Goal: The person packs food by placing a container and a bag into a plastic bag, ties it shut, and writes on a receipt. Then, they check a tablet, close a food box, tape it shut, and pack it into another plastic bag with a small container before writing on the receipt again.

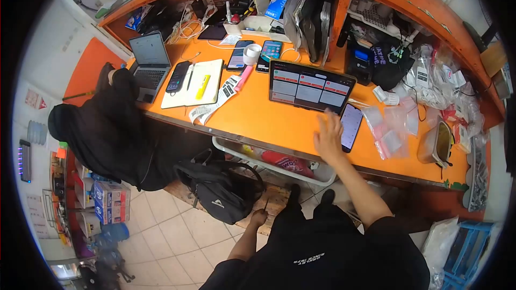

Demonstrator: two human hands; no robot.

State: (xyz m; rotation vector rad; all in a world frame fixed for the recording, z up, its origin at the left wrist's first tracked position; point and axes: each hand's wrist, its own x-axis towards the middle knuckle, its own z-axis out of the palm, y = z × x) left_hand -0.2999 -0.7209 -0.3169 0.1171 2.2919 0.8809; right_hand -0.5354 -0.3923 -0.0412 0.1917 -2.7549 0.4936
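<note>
My right hand [329,138] is raised over the orange desk, its fingers apart and holding nothing. It is just in front of the lower edge of a tablet [310,87], which stands propped up with a grid of white panels on its screen. Close to the right of that hand lies a phone [351,127] with a lit screen. Low beside my leg, my left hand [259,217] has its fingers curled closed. Whatever it may hold is hidden. A black backpack [217,193] on a wooden bench is the thing nearest to it.
At left, a person in black [107,129] leans near a laptop [150,62]. A notebook [201,70] with a yellow highlighter, printed labels [217,100] and more phones [239,56] lie on the desk. Plastic bags [388,134] are at right. Below hangs a white basket [317,174].
</note>
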